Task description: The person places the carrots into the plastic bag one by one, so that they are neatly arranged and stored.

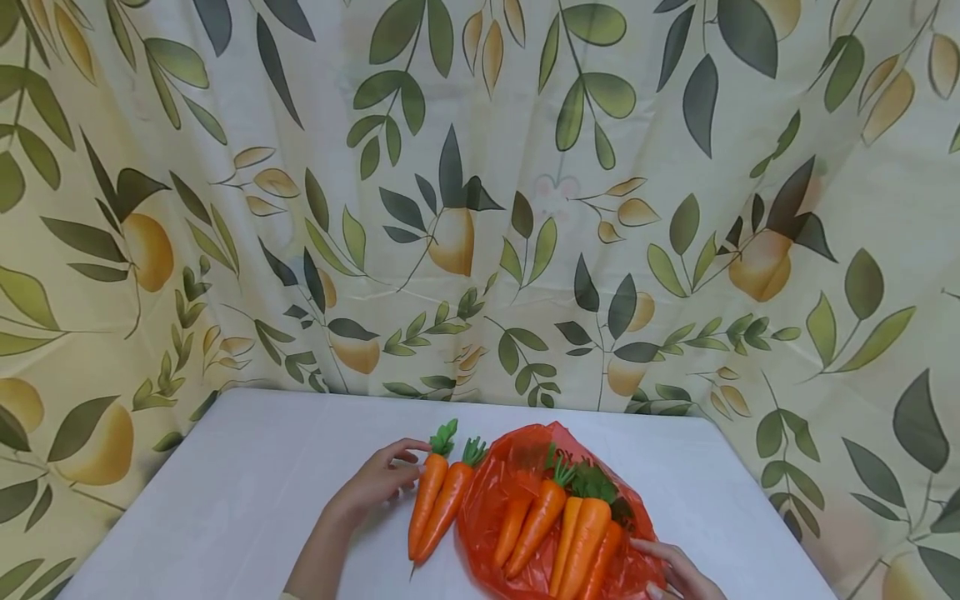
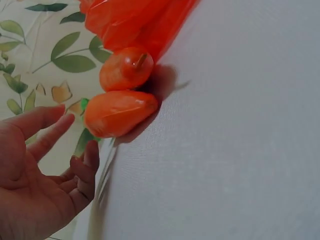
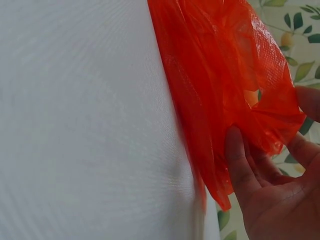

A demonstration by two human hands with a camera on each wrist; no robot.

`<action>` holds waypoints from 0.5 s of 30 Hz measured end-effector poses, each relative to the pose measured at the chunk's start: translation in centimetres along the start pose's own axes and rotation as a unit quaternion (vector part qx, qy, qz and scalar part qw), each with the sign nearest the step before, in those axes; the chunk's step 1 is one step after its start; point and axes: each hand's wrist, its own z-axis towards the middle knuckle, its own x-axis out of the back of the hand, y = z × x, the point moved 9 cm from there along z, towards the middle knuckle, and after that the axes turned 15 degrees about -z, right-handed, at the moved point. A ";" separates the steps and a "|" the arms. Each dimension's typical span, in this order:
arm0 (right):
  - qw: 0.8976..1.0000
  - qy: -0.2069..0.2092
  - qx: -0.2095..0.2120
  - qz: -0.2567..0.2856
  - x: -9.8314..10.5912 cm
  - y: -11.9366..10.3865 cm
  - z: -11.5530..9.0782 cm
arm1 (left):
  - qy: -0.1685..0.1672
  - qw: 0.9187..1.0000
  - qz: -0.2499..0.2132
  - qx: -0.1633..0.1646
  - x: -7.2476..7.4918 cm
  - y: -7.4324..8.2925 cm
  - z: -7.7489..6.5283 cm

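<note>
Two carrots with green tops lie side by side on the white table: the left carrot (image 1: 429, 492) and, against it, the second carrot (image 1: 450, 508). My left hand (image 1: 388, 475) is beside the left carrot's upper end, fingers loosely bent and nothing gripped; the left wrist view shows its palm facing the carrots. A red plastic bag (image 1: 480, 533) lies spread to the right, its mouth showing several carrots (image 1: 585, 537) with leafy tops. My right hand (image 1: 678, 571) touches the bag's right edge, and its relaxed fingers (image 3: 240, 162) rest against the crumpled film.
The white table (image 1: 285, 467) extends around the bag and carrots. Behind it and at both sides hangs a cloth (image 1: 480, 333) printed with leaves and fruit.
</note>
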 end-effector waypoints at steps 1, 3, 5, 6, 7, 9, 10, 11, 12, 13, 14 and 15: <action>1.000 0.000 0.001 0.000 0.0 0.0 0.0 | -0.004 1.000 0.002 0.002 0.0 0.0 0.0; 1.000 -0.006 0.001 0.012 -0.2 -0.1 0.0 | -0.009 1.000 0.008 0.003 0.0 0.2 -0.1; 0.999 -0.016 -0.003 0.033 -0.4 -0.1 0.0 | -0.012 1.000 0.012 0.004 -0.1 0.5 -0.1; 0.999 -0.021 -0.006 0.045 -0.6 0.0 0.0 | -0.014 1.000 0.013 0.004 -0.1 0.6 -0.1; 0.998 -0.026 -0.006 0.052 -0.6 0.0 0.0 | -0.016 1.000 0.014 0.006 -0.1 0.7 -0.1; 0.998 -0.034 -0.006 0.061 -0.8 -0.1 0.0 | -0.020 1.000 0.017 0.009 -0.2 0.7 -0.1; 0.998 -0.035 -0.004 0.061 -0.8 -0.1 0.0 | -0.022 1.000 0.019 0.010 -0.3 0.7 0.0; 0.998 -0.036 -0.004 0.060 -0.7 -0.1 0.0 | -0.025 0.999 0.019 0.011 -0.4 0.6 0.0; 0.998 -0.038 -0.001 0.058 -0.7 -0.1 -0.1 | -0.027 0.999 0.021 0.013 -0.4 0.5 0.1; 0.998 -0.039 0.002 0.056 -0.7 -0.1 -0.1 | -0.028 0.999 0.022 0.015 -0.5 0.5 0.1; 0.998 -0.040 0.004 0.055 -0.7 -0.1 -0.1 | -0.028 0.999 0.024 0.015 -0.6 0.4 0.1; 0.998 -0.040 0.005 0.053 -0.7 0.0 -0.1 | -0.028 0.999 0.025 0.016 -0.6 0.4 0.1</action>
